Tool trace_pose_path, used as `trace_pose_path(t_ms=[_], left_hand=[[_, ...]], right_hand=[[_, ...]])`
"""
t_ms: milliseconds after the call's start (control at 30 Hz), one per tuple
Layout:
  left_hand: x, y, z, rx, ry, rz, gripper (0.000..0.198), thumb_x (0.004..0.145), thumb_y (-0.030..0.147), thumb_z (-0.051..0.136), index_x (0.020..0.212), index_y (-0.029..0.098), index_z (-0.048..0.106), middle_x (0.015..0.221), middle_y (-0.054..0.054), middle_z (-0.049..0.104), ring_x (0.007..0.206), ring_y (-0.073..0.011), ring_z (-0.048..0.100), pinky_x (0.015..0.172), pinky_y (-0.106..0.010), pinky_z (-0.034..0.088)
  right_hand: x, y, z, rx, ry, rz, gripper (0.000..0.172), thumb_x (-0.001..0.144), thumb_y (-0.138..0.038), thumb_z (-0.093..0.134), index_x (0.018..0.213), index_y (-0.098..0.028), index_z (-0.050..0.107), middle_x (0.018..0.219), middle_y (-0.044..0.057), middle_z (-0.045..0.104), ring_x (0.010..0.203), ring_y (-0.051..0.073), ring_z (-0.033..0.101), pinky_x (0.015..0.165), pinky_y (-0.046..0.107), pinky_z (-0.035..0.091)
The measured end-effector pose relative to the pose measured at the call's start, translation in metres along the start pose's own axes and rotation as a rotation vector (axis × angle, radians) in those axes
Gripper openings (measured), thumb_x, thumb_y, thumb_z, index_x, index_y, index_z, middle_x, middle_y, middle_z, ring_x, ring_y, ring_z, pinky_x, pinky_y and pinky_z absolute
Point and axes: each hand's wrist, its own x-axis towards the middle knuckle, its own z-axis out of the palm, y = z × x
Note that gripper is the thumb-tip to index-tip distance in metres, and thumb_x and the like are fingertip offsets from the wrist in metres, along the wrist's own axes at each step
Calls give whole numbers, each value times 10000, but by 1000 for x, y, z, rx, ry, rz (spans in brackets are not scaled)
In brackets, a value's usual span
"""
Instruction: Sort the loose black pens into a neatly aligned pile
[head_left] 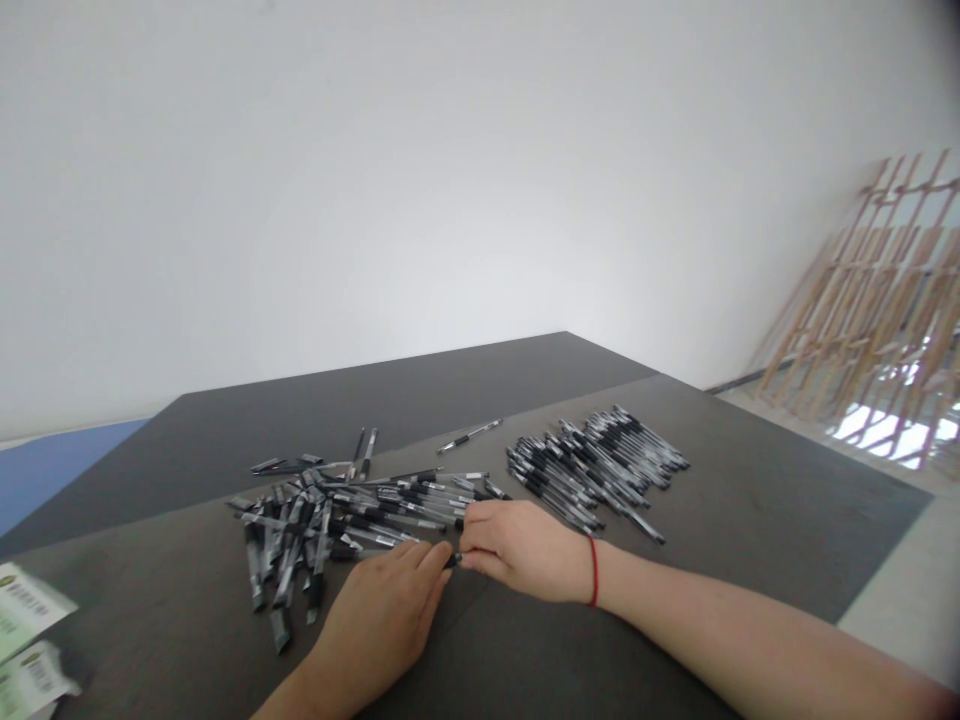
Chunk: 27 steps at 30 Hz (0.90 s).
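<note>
1. My left hand (pixel 382 610) lies palm down on the counter (pixel 750 520), fingers stretched toward the right hand. Only a dark tip shows at its fingertips, so I cannot tell whether it grips anything.
2. My right hand (pixel 517 550) is curled, fingers pinched on the end of a small black pen (pixel 453 560). Most of that pen is hidden between the two hands. A red string (pixel 593 570) circles the right wrist.
3. Just beyond both hands lies a loose heap of pens (pixel 352 520), crossing each other at all angles; single pens are hard to separate by eye.
4. To the right of it, near my right hand, a tidier batch of pens (pixel 592 465) lies roughly parallel.
5. One single pen (pixel 470 436) lies apart, behind both groups.
6. Green-and-white packets (pixel 26 640) are cut off by the lower left edge; their print is unreadable.
7. Wooden frames (pixel 877 300) at far right are blurred.
</note>
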Motion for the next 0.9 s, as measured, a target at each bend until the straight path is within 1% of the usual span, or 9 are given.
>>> trace_pose_path(t_ms=[100,200,267,367,433,567,733,800,900], left_hand=[[0,1,-1,-16,-20,-14,253,936,211,322,1041,216,552,937,-57,663,860,-216,629,744,-352,476],[-1,2,-2,-26,-31,-24,258,939,219,317,1045,215,552,924,-54,667,844,-215,633,734,-354,477],[0,1,-1,-28,-33,-25,255,939,226,320,1036,216,556,925,-55,668,846,-217,635,730,-355,479],[0,0,1,-30,-34,-25,258,939,227,318,1030,217,559,934,-56,670,853,-219,637,734,-362,482],[0,0,2,-29,-34,-22,260,939,227,317,1031,216,560,941,-58,672,857,-220,638,741,-365,483],[-1,-1,3,-28,-30,-20,262,940,234,315,1029,219,561,946,-58,674,864,-222,640,745,-364,484],[0,-1,1,-31,-34,-14,250,939,253,322,1023,225,556,920,-47,676,844,-222,647,725,-357,480],[1,-1,0,-31,-35,-22,242,940,269,328,1012,230,555,899,-38,677,829,-220,650,717,-350,476],[2,-1,0,-27,-35,-40,238,942,276,329,984,234,560,875,-32,678,814,-213,652,703,-331,466]], right_hand=[[-3,4,-15,-59,4,85,226,860,-383,564,947,-182,617,945,48,600,903,178,560,771,260,416],[-8,9,-24,-190,-32,271,217,790,-344,644,911,-167,610,919,61,608,857,208,580,725,289,434],[-9,11,-23,-254,-94,360,189,785,-311,637,888,-155,607,896,72,621,825,222,598,687,296,443],[-9,13,-16,-308,-165,428,163,809,-273,594,902,-141,616,898,98,643,833,238,621,669,294,453],[-8,15,-12,-340,-184,482,140,834,-216,547,912,-132,626,901,115,656,828,240,636,657,291,459],[-7,21,-15,-382,-197,603,173,847,-134,487,910,-102,645,906,156,680,815,264,657,644,310,470],[-2,24,-24,-382,-159,615,190,877,-155,451,927,-112,629,894,138,692,828,253,660,660,299,470],[5,24,-26,-364,-116,563,191,889,-191,443,945,-129,616,919,117,687,847,238,654,676,289,468],[25,23,-24,-298,-66,465,199,891,-232,440,929,-150,618,951,99,684,876,223,646,721,288,466]])
